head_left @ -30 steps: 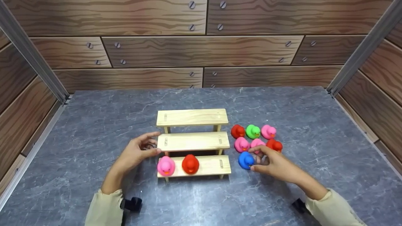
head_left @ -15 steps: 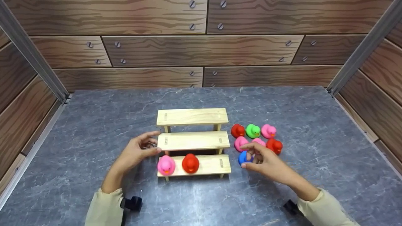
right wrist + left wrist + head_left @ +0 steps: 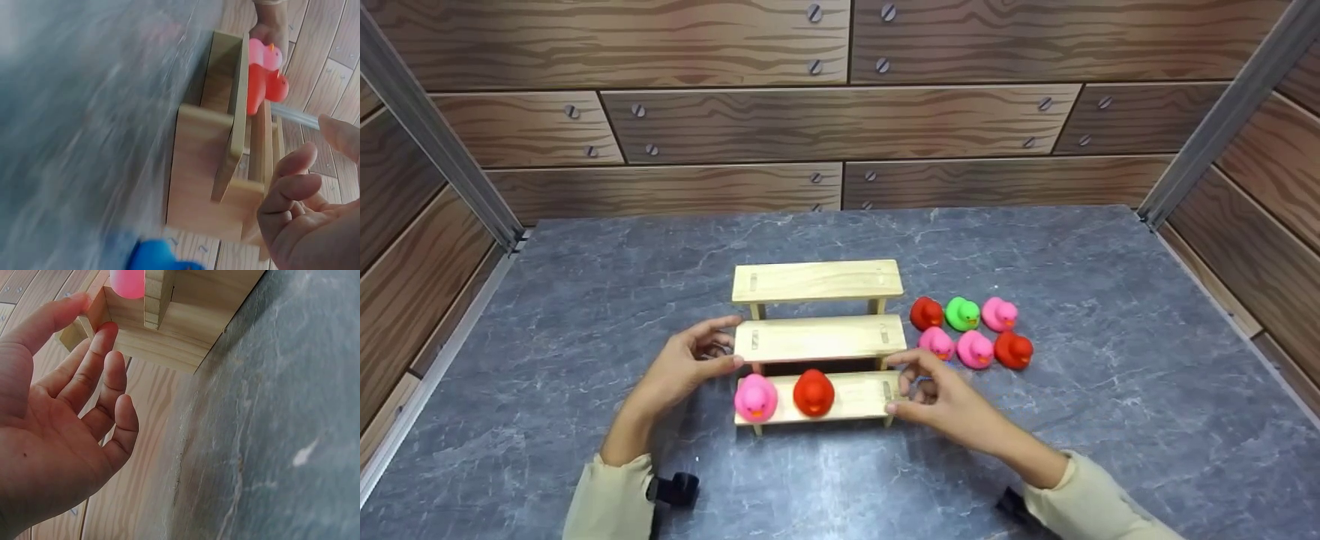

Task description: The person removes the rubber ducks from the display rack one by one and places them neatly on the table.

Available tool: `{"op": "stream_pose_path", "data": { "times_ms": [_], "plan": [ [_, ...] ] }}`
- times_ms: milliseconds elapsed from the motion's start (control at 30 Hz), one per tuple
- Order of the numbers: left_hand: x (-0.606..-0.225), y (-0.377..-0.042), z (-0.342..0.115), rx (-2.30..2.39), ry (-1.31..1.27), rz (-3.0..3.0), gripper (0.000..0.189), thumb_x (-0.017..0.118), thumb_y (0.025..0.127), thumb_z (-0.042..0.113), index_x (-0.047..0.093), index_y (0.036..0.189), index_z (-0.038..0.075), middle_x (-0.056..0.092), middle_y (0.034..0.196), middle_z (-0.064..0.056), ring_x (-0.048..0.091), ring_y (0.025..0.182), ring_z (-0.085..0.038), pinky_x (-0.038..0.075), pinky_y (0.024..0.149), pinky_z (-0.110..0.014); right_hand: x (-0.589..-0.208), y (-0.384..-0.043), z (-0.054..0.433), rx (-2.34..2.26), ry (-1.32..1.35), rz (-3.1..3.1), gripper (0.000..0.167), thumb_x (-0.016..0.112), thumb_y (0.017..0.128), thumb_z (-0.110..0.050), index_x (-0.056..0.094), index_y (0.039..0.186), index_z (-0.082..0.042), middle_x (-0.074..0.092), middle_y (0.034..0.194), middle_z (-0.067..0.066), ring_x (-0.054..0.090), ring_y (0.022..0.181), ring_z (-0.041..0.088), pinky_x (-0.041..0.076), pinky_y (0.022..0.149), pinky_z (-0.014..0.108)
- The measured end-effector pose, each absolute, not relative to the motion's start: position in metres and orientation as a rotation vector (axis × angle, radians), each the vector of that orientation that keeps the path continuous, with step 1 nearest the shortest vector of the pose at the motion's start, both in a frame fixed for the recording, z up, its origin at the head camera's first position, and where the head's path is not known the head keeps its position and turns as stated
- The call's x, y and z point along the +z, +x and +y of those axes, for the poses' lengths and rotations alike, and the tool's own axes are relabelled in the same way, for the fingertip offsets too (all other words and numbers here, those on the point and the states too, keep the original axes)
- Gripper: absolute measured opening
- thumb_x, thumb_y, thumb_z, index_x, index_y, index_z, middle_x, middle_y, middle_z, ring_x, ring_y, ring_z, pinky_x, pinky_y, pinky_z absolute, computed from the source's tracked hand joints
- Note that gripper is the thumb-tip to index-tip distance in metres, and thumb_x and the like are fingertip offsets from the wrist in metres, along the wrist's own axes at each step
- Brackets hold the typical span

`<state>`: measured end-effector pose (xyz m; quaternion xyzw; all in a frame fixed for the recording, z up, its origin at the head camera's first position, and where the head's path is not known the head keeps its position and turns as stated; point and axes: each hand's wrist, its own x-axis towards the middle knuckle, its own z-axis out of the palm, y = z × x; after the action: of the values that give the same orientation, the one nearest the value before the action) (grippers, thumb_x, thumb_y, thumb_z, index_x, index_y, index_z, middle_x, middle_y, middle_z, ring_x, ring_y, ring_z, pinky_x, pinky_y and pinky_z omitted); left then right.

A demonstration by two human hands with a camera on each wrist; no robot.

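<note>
A three-step wooden stand (image 3: 820, 339) stands mid-table. My left hand (image 3: 686, 360) holds the left end of its middle step, thumb at the front corner and index finger at the back. A pink rubber duck (image 3: 755, 398) and a red rubber duck (image 3: 814, 393) sit on the lowest step, left and centre. At the stand's right end, my right hand (image 3: 941, 394) has loosely bent fingers with nothing between them. A blue rubber duck (image 3: 154, 256) shows low in the right wrist view; in the head view my right hand mostly hides it.
Right of the stand, two rows of ducks lie on the grey marbled table (image 3: 1110, 337): a red duck (image 3: 926, 313), a green one (image 3: 962, 313) and a pink one (image 3: 999, 313) behind, two pink and a red in front. Wood-patterned walls (image 3: 840, 124) enclose the table.
My right hand has moved left from the blue duck to the stand's right end, without the duck. My left hand and the ducks on the lowest step have stayed put.
</note>
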<state>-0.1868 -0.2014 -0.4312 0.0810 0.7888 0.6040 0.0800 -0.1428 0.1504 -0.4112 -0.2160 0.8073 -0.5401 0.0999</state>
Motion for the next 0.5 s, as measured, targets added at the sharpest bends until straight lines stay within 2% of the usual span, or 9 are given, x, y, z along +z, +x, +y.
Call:
{"op": "stream_pose_path", "data": {
  "times_ms": [300,500],
  "plan": [
    [-0.43,-0.186,-0.201,1.813,0.243,2.352,0.06,0.073,0.081,0.006,0.05,0.136,-0.002,0.066,0.1,-0.008,0.057,0.089,-0.015,0.048,0.075,-0.022,-0.405,-0.145,0.121,-1.589,-0.684,2.322,0.051,0.074,0.084,-0.014,0.05,0.126,0.003,0.051,0.092,0.008,0.046,0.062,0.004,0.041,0.057,0.015],
    [-0.431,-0.187,-0.202,1.787,0.216,2.377,0.062,0.073,0.08,0.004,0.05,0.137,-0.001,0.067,0.103,-0.01,0.057,0.087,-0.015,0.048,0.073,-0.021,-0.406,-0.147,0.104,-1.55,-0.685,2.31,0.051,0.074,0.084,-0.016,0.051,0.127,-0.003,0.053,0.094,0.009,0.048,0.065,0.006,0.042,0.063,0.017]
  ]
}}
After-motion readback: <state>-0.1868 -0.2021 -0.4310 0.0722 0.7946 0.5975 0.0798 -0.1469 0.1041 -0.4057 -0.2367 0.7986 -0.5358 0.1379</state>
